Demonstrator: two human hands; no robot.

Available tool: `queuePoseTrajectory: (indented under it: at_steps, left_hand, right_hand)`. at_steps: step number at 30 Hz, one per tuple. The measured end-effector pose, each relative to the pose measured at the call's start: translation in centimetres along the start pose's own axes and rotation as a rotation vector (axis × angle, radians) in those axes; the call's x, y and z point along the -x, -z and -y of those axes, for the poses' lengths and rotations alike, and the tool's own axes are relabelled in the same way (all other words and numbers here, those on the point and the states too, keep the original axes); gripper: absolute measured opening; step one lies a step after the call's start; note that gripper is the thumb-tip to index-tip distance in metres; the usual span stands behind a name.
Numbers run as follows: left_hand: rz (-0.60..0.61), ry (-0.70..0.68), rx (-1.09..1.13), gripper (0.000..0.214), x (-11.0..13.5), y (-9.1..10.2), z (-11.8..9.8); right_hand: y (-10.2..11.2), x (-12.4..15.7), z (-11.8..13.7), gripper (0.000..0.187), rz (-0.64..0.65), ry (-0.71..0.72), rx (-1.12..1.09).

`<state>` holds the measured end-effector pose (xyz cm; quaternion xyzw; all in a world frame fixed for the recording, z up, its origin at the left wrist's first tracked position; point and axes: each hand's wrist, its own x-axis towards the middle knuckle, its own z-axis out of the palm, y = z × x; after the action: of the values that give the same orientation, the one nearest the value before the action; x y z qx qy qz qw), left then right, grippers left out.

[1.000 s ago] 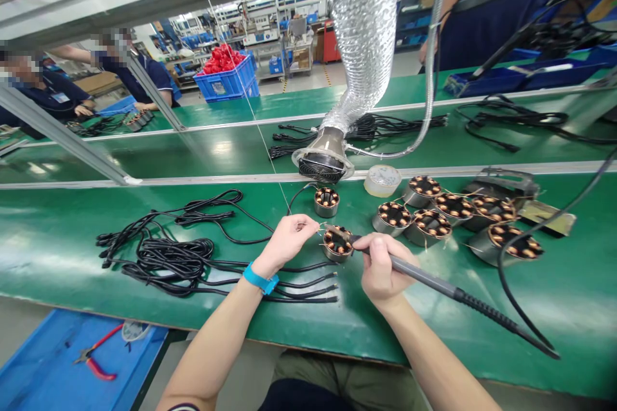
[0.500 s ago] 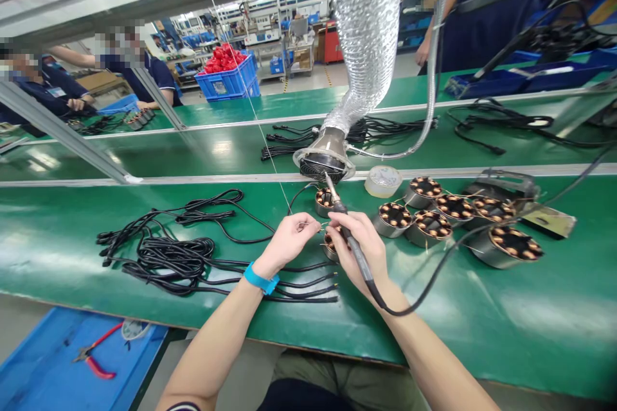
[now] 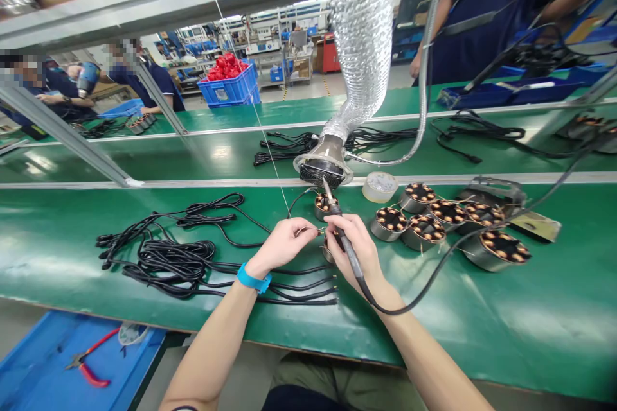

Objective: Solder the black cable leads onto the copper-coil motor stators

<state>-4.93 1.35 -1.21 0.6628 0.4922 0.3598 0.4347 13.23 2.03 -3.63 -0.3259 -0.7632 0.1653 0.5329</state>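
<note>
Presently, head view, bench stock: my left hand, fingertips pinched together on a thin wire end. My right hand, closed around the soldering iron, tip pointing up and away toward the fume duct. Stator on the green belt, mostly hidden under my right fingers. Cable bundle left; more stators right. Risks, as I judge them: the hot barrel close to my knuckles could burn them; the iron's trailing cord could snag neighbouring stators.
</note>
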Motion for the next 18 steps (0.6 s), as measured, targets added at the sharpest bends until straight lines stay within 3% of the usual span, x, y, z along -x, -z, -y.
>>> queuePoseTrajectory:
  at_steps: [6,18]
  left_hand:
    - [0.078,0.086,0.105,0.034,0.1,0.3,-0.3]
    - [-0.053,0.06,0.121,0.036,-0.5,-0.4,1.0]
  right_hand:
    - [-0.1,0.4,0.4,0.032,0.05,-0.031,-0.031]
    - [-0.1,2.2,1.4,0.034,0.014,-0.111,-0.03]
